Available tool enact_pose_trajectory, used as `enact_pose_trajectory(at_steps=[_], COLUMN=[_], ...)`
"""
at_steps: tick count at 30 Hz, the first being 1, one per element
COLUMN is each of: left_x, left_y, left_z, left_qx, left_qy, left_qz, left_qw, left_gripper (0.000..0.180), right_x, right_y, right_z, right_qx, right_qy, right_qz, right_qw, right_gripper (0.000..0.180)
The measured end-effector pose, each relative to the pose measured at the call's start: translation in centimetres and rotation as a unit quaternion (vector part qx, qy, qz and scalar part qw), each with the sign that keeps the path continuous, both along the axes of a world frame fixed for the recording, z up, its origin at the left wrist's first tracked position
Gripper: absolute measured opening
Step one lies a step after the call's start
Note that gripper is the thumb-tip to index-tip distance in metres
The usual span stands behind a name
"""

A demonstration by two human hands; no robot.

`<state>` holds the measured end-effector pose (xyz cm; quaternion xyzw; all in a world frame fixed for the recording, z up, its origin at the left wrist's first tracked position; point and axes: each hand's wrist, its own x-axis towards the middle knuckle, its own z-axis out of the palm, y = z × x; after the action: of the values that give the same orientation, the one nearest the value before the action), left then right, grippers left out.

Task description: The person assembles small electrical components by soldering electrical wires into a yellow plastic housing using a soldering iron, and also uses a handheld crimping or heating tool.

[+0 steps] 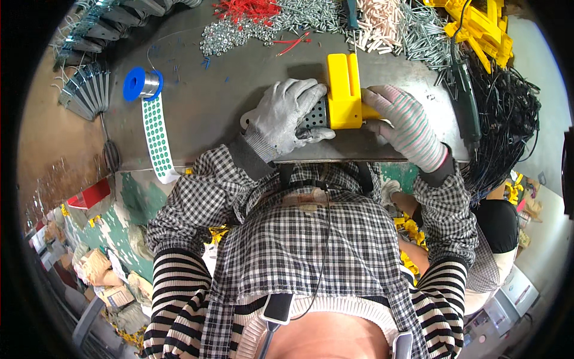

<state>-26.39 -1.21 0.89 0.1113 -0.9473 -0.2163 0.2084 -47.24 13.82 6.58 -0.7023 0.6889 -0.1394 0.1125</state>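
A yellow plastic housing (344, 93) with a raised slotted block lies near the table's front edge. Joined to its left side, or pushed against it, is a grey perforated metal piece (316, 115). My left hand (286, 112), in a grey glove, is closed around this metal piece, thumb on the near side and fingers on the far side. A rounded end with a hole sticks out left of the wrist. My right hand (408, 122), in a striped glove, pinches the yellow stub (371, 112) on the housing's right side; its fingertips are partly hidden.
Solder wire spool (136, 85) and green-dotted label strip (156, 140) lie left. Piles of nuts (230, 39), screws (427, 39), pink sleeves (382, 27) and red wires (248, 9) line the back. Right are a dark corded tool (466, 102), black cables (505, 119) and yellow parts (487, 30).
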Motion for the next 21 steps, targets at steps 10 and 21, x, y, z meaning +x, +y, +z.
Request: enact_pose_trajectory(at_steps=[10,21], left_x=[-0.3,-4.7], left_y=[-1.3,0.2], left_z=[0.4,2.8], left_qx=[0.028,0.063], left_qy=[-0.053,-0.055], left_qz=[-0.05,-0.089], left_qw=[0.997,0.992], left_gripper=[0.081,0.083], right_x=[-0.2,0.1], right_y=[-0.4,0.3], right_z=[-0.3,0.7], right_qx=[-0.018,-0.03], right_qy=[-0.139,-0.074], right_qz=[-0.004,0.007], right_qw=[0.99,0.997], right_gripper=[0.039,0.035])
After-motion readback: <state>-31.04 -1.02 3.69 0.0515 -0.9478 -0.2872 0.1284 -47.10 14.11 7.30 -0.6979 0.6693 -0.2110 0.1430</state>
